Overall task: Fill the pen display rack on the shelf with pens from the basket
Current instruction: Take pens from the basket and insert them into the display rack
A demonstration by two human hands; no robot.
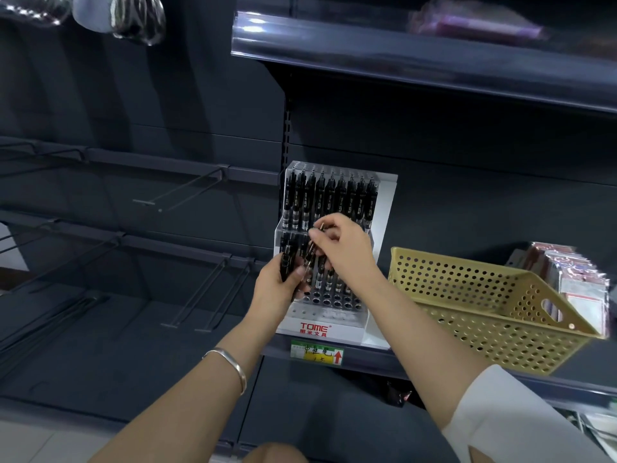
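While both hands work in front of a white pen display rack (384, 202) on a dark shop shelf (367, 360), the right hand (347, 245) pinches one slim black pen (310, 252) between thumb and curled fingers (315, 233), tilted over the rack's middle tier. The left hand (277, 285) is wrapped round a small bundle of black pens (285, 262) at the rack's left edge. The back row is full and the front holes are bare. A yellow perforated basket (467, 295) stands just right of the rack (no pens show in its visible part). The pens look light, rigid and smooth, so they could slip from a bundle. Each is probably best taken singly by the upper barrel, leaving the tip free for its hole. Both forearms reach up and forward.
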